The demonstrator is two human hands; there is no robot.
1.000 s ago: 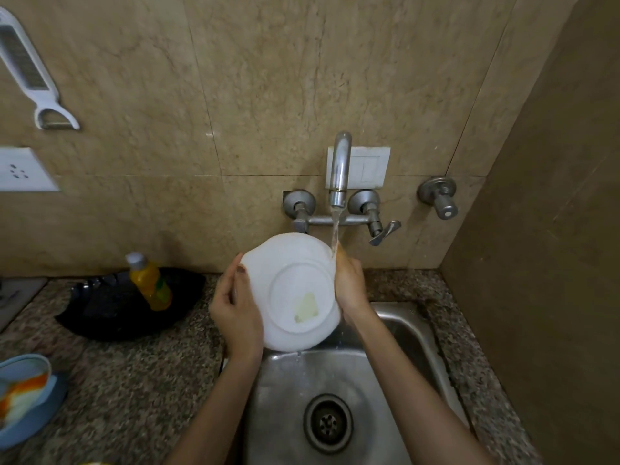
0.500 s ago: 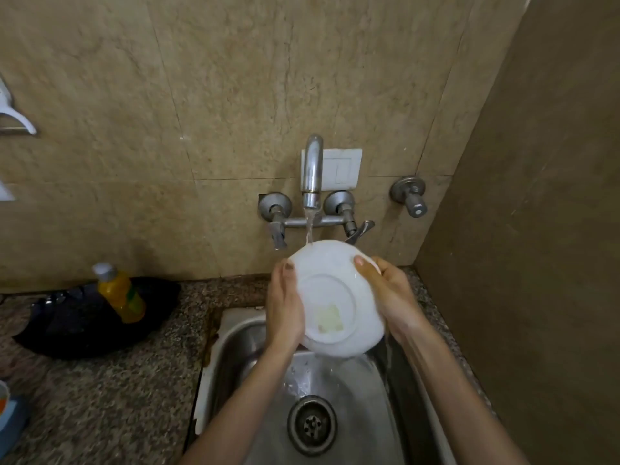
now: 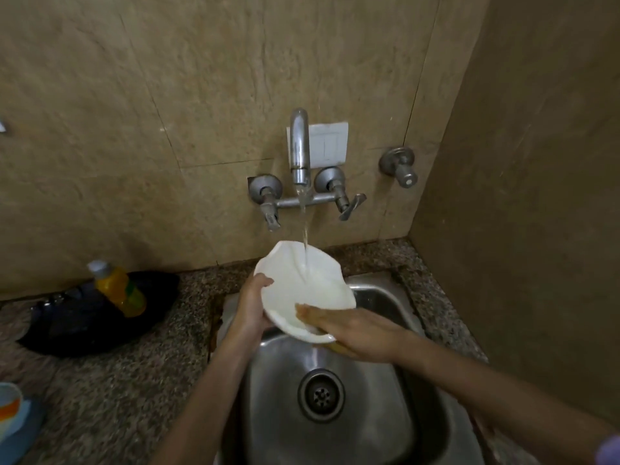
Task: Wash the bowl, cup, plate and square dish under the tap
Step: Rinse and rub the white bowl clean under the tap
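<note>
I hold a white plate (image 3: 303, 286) over the steel sink (image 3: 385, 414), its hollow side turned up toward the tap (image 3: 299, 147). Running water lands in the plate's middle. My left hand (image 3: 251, 305) grips the plate's left rim, thumb on top. My right hand (image 3: 349, 328) lies across the plate's near edge, fingers flat on the wet inner surface. At the far left edge, part of a blue and white dish with an orange patch (image 3: 11, 411) rests on the counter. The bowl, cup and square dish cannot be told apart from here.
A yellow soap bottle (image 3: 115, 286) leans in a black pan (image 3: 97, 310) on the granite counter (image 3: 110, 391) left of the sink. Two tap handles and a separate valve (image 3: 399, 166) stick out of the tiled wall. A brown side wall stands close on the right.
The plate has been turned over: its underside faced me before, now the inner side faces up under the water. My right hand shifted from the right rim onto the near inner surface.
</note>
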